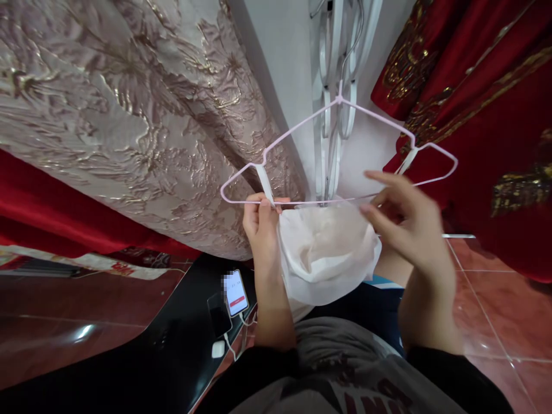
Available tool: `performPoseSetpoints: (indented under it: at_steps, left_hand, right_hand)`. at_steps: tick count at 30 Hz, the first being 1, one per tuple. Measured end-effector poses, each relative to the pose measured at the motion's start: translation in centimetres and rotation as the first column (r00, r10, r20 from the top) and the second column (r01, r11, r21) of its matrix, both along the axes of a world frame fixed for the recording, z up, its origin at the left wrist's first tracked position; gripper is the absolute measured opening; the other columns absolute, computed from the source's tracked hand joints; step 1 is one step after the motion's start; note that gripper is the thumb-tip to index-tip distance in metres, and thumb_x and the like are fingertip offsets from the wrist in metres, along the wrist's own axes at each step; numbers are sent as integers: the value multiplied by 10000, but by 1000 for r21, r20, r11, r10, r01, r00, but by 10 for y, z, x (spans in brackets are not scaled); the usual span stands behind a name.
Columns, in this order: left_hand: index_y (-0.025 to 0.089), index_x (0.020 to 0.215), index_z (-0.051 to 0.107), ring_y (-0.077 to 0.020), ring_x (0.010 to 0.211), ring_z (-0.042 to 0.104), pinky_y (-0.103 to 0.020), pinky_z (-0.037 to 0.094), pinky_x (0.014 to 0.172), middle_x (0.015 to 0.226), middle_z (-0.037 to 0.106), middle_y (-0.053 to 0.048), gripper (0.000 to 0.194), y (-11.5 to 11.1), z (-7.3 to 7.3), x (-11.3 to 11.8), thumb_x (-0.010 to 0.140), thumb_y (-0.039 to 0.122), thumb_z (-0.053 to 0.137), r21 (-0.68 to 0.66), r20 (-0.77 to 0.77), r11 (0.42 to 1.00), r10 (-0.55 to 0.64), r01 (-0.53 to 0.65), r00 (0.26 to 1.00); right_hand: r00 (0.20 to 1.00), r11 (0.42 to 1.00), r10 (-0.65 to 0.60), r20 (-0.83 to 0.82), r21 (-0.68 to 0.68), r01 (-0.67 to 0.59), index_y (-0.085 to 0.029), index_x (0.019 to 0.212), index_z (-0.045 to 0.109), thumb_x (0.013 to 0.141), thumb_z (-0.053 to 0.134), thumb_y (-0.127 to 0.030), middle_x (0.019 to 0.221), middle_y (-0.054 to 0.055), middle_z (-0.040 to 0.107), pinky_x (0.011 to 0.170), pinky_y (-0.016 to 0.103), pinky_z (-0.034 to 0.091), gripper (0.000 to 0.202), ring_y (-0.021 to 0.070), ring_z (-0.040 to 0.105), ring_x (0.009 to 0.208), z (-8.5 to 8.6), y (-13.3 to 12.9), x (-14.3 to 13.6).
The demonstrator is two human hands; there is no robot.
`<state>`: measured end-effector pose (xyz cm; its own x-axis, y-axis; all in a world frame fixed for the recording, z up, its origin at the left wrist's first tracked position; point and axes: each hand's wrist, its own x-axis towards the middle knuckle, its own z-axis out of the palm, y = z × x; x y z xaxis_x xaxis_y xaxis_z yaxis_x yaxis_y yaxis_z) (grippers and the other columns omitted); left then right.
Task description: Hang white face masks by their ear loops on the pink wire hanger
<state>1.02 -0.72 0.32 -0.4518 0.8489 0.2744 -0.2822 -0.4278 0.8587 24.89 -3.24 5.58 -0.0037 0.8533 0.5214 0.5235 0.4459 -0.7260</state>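
A pale pink clothes hanger (302,121) hangs by its hook in front of me. White straps loop over its two notches, and a sheer white garment (328,247) droops below its lower bar. My left hand (261,218) is closed on the hanger's lower bar at the left, with the thumb over the base of the white strap. At the right end of the bar is my right hand (407,215), slightly blurred. Its thumb and forefinger stand apart beside the garment's right edge, while the other fingers are curled and partly hidden.
White metal rack parts (325,57) stand behind the hanger. Pink-gold embossed fabric (142,115) fills the left, and red gold-trimmed fabric (483,115) hangs at right. On a black bench (142,356) lie two phones, one being a lit phone (236,293), with cables.
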Motion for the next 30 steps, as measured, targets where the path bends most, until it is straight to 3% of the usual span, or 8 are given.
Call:
performPoseSetpoints:
  at_steps: [3, 8, 11, 15, 18, 22, 24, 30]
  left_hand:
    - [239, 961, 715, -135, 757, 712, -247, 565, 801, 819, 787, -4, 236, 0, -4, 0, 1025, 447, 809, 19, -15, 1000, 14, -14, 1000]
    - [228, 993, 852, -233, 1018, 795, -354, 605, 998, 1042, 853, -86, 323, -11, -7, -22, 1006, 548, 812, -107, -283, 986, -150, 125, 947]
    - [226, 1011, 893, -238, 991, 783, -344, 614, 938, 1058, 854, -101, 317, -28, 9, -36, 1017, 530, 806, -166, -405, 969, -236, 183, 883]
    - [235, 1078, 910, -216, 807, 746, -296, 531, 582, 969, 844, -108, 327, -37, 48, -42, 995, 539, 822, -62, -320, 970, -242, 234, 916]
    - [297, 1178, 888, -287, 1069, 811, -302, 525, 540, 1143, 861, -91, 403, -21, 61, -45, 981, 632, 784, 135, -221, 974, -151, 183, 963]
    - [431, 1299, 824, -346, 1534, 629, -421, 647, 886, 1450, 797, 52, 301, 5, 34, -57, 1010, 346, 813, 343, -207, 914, 299, -217, 932]
    - [434, 1302, 825, -319, 1587, 579, -427, 627, 1031, 1490, 780, 71, 375, 9, 14, -60, 979, 245, 849, 312, -176, 901, 368, -303, 913]
    - [231, 1098, 840, -220, 1015, 850, -305, 662, 832, 1089, 873, -90, 270, -2, -5, -27, 995, 479, 824, -2, -63, 1000, 1, -1, 998]
  right_hand:
    - [997, 984, 42, -69, -168, -53, -255, 1224, 708, 985, 746, -374, 636, -88, 542, 576, 293, 356, 269, 103, 458, 557, -32, 2, -16]
    - [947, 993, -64, -316, -111, 31, -254, 1080, 679, 1046, 684, -489, 611, -101, 385, 559, 282, 262, 237, 98, 337, 547, -58, 10, -31]
    - [923, 994, -73, -378, -108, 34, -252, 975, 667, 1027, 698, -590, 596, -102, 317, 559, 285, 238, 344, 98, 274, 547, -61, 20, -33]
    - [921, 994, -62, -385, -105, 23, -251, 924, 684, 993, 736, -617, 599, -91, 342, 566, 284, 253, 376, 102, 304, 560, -57, 28, -32]
    - [930, 995, -57, -363, -99, 23, -246, 912, 697, 994, 747, -566, 626, -75, 404, 579, 280, 293, 334, 106, 372, 589, -51, 24, -29]
    - [940, 994, -44, -339, -105, 8, -236, 926, 715, 996, 753, -510, 612, -87, 385, 559, 276, 258, 285, 91, 336, 562, -48, 18, -22]
    - [938, 995, -43, -343, -96, 11, -236, 932, 726, 999, 753, -480, 607, -90, 369, 559, 276, 254, 255, 88, 320, 558, -49, 16, -21]
    - [938, 987, 17, -346, -145, -71, -260, 1075, 806, 1015, 735, -468, 625, -74, 418, 563, 273, 318, 228, 103, 380, 574, -55, 11, -36]
